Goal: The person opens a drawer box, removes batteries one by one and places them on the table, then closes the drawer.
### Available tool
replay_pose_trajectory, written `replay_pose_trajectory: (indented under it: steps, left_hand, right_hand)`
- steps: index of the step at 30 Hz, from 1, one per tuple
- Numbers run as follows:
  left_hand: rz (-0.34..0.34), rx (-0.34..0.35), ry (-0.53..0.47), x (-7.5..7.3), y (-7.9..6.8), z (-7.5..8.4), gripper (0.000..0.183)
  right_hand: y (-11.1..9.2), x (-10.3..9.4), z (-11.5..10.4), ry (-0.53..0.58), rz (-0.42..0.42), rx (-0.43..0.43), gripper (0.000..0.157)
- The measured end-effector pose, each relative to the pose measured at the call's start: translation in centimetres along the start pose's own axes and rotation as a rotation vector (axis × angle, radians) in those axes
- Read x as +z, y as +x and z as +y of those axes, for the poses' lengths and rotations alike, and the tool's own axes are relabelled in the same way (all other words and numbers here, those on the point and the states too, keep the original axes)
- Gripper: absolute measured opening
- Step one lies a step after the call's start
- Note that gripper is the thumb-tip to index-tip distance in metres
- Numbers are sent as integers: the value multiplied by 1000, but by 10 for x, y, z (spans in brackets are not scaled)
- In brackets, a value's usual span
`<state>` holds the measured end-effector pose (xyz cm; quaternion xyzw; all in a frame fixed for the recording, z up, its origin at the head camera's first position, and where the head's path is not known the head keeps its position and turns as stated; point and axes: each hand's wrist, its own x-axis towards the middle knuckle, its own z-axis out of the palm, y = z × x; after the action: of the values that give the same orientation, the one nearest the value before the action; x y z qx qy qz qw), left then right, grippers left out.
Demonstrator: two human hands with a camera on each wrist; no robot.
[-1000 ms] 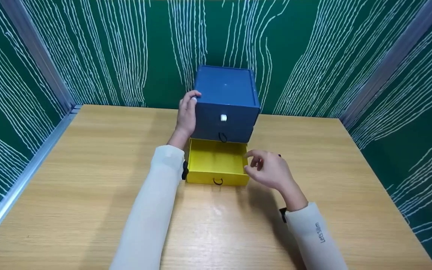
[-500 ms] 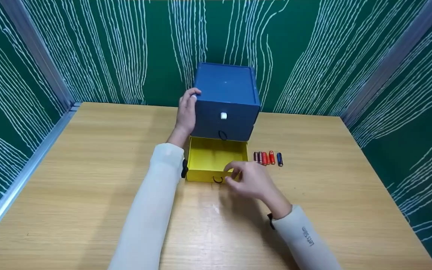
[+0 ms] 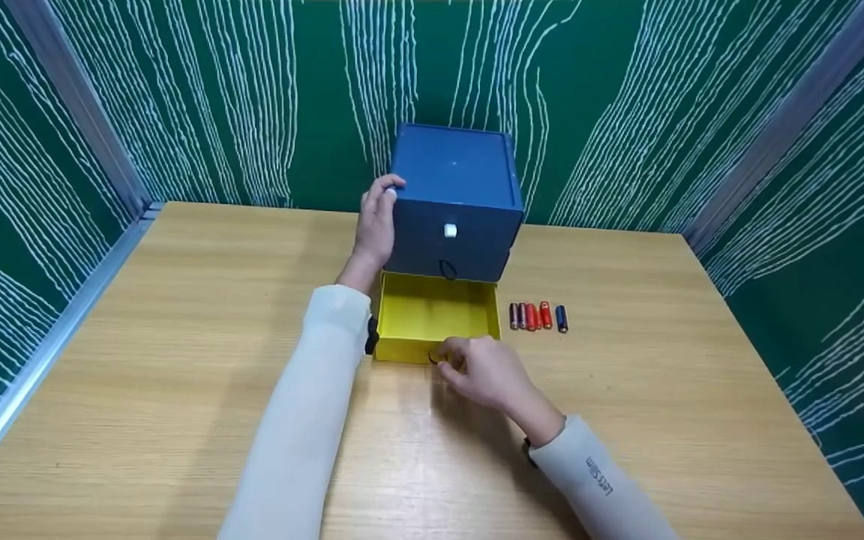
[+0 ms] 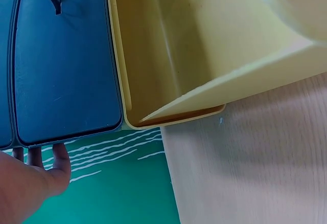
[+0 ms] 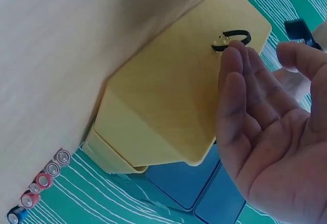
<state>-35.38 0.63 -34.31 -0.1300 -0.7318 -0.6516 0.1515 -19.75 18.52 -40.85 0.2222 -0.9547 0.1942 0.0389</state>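
Observation:
A blue drawer cabinet (image 3: 453, 169) stands at the back of the table, its yellow bottom drawer (image 3: 402, 351) pulled out with a bare floor showing. My left hand (image 3: 376, 229) rests against the cabinet's left side, fingertips at the upper edge; in the left wrist view the fingers (image 4: 60, 157) meet that side. My right hand (image 3: 486, 371) is at the drawer's front, loosely bent fingers right at its black loop handle (image 5: 237, 34), thumb held apart. Several batteries (image 3: 531, 316), red, dark and blue, lie in a row right of the drawer.
A white knob (image 3: 450, 231) sits on the cabinet's upper front, with another black loop (image 3: 447, 270) below it. The wooden table (image 3: 177, 360) is enclosed by green walls (image 3: 597, 90) with white wavy lines. Metal posts (image 3: 799, 112) stand at the corners.
My right hand has moved left and toward me, from the drawer's right edge to its front loop, uncovering the batteries. The left hand has stayed at the cabinet's side.

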Motion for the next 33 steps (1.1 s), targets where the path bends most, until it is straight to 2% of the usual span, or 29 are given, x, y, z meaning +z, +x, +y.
replay_pose_trajectory:
  steps: [5,13,25,33]
  left_hand:
    - [-2,-5,-2,0,1,-1,27]
    - [4,-11,3,0,1,1,28]
    - [7,-14,-3,-1,1,1,28]
    - [8,-34,-7,1,1,-1,26]
  right_hand:
    - [1,4,0,-1,-24,15,19]
    - [3,4,0,-11,-17,31,18]
    - [1,9,-2,-80,-2,-17,13]
    - [2,10,-3,-68,4,-3,12]
